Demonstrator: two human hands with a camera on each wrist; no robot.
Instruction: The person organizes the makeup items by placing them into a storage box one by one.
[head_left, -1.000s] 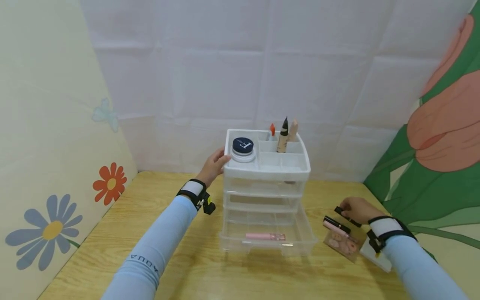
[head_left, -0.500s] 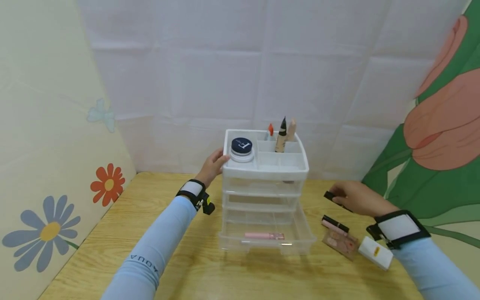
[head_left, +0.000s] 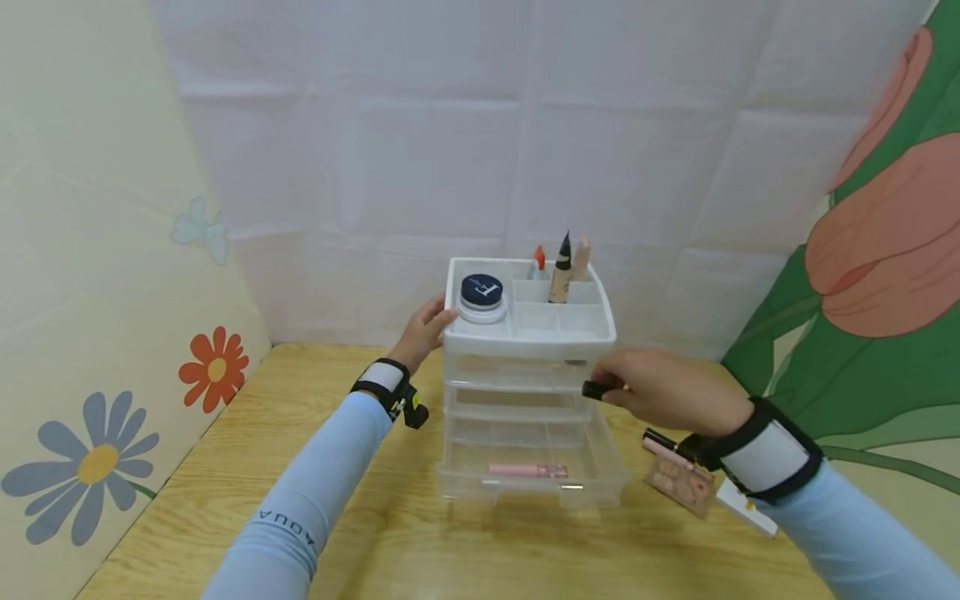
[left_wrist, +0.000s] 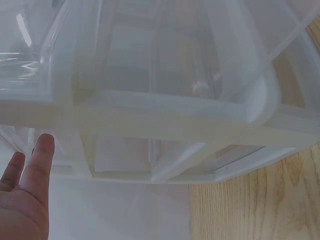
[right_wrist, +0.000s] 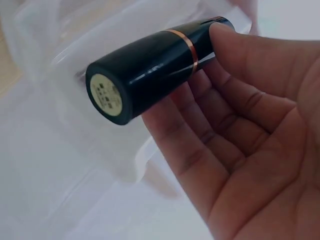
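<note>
A white and clear drawer organizer [head_left: 528,341] stands on the table. Its bottom drawer [head_left: 517,493] is pulled out, with a pink tube [head_left: 527,471] lying inside. My left hand [head_left: 422,333] touches the organizer's left side near the top tray; two straight fingers [left_wrist: 37,165] show in the left wrist view. My right hand [head_left: 660,385] pinches a black lipstick tube [right_wrist: 145,67] between thumb and fingers, close to the organizer's right side. The lipstick has a gold ring, and a pale label on its end.
The top tray holds a dark-lidded jar [head_left: 482,292] and several upright cosmetics, including a beige tube with a black tip [head_left: 561,275]. At right on the table lie a patterned palette [head_left: 678,486], black and pink tubes [head_left: 667,450] and a white box [head_left: 746,507].
My right hand has lifted the lipstick from the table at right and carried it left to the organizer. The left hand stays at the organizer's side.
</note>
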